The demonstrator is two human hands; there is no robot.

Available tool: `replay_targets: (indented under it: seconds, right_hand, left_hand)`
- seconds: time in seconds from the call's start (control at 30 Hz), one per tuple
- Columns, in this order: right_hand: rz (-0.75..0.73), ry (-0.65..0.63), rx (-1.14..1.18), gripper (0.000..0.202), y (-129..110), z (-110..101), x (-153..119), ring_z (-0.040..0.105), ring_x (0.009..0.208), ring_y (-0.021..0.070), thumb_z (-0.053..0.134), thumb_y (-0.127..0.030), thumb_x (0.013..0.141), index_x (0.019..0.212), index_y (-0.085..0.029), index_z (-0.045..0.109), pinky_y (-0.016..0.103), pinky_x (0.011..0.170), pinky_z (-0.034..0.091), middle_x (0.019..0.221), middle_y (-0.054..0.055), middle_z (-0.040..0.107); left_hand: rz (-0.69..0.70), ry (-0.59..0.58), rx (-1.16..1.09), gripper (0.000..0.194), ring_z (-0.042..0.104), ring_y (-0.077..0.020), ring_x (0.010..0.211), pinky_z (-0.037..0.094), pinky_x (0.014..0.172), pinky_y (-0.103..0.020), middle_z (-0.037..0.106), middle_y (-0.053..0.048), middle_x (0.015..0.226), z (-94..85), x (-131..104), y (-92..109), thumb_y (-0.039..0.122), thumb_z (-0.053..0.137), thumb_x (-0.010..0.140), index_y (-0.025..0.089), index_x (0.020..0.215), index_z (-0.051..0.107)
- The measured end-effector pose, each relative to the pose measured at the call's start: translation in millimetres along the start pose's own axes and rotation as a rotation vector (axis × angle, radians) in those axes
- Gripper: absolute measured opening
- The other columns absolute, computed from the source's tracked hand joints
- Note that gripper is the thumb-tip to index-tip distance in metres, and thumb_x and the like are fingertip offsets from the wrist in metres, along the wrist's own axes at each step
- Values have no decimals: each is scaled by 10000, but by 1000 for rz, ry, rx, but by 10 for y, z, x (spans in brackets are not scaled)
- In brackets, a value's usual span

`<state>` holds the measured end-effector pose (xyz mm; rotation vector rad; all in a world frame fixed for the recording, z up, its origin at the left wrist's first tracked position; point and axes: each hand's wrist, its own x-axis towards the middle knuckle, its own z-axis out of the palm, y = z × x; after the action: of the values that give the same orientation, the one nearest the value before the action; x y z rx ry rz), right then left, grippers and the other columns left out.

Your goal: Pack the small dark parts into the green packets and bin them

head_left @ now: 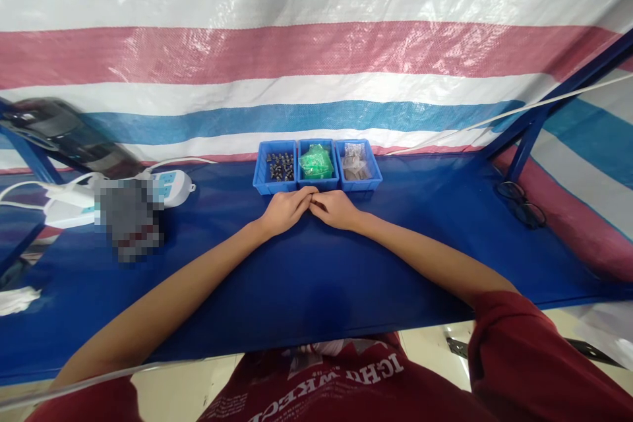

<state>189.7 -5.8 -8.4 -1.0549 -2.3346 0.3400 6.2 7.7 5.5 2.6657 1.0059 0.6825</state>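
Note:
My left hand (288,209) and my right hand (336,208) meet at the fingertips on the blue tabletop, just in front of three small blue bins. Both hands are loosely closed, fingers together, and no object shows in either. Their undersides are hidden. The left bin (262,171) has several small dark metal-looking parts (281,166) in it. Behind my touching fingers, the middle bin (302,182) contains a green plastic bag (316,163). Clear plastic bags (355,161) with contents too small to make out lie in the right bin (376,175).
White power strips (174,188) with cables lie at the left, beside a blurred-out dark object (129,217). A dark bottle-like object (69,135) leans behind them. Glasses (521,204) rest near the right blue frame post (527,142). A striped tarp (316,53) hangs behind the table (346,290).

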Motion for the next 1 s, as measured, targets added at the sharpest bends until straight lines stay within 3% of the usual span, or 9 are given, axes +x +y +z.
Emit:
replay_targets:
  seconds: [0.33, 1.0]
  right_hand:
    - [-12, 5, 1, 199, 0, -6, -5, 545, 625, 127, 500, -220, 902, 741, -145, 591, 237, 623, 321, 694, 29, 638]
    - [-14, 7, 4, 207, 2, -8, -8, 547, 624, 127, 489, -229, 906, 749, -142, 592, 239, 623, 331, 707, 35, 642]
  left_hand:
    - [-5, -12, 3, 325, 657, -142, 762, 461, 680, -223, 691, -27, 971, 29, -5, -34, 299, 303, 984, 188, 1204, 514]
    - [-2, -8, 16, 332, 659, -141, 761, 463, 677, -225, 693, -30, 952, 32, -3, -32, 303, 296, 983, 183, 1198, 518]
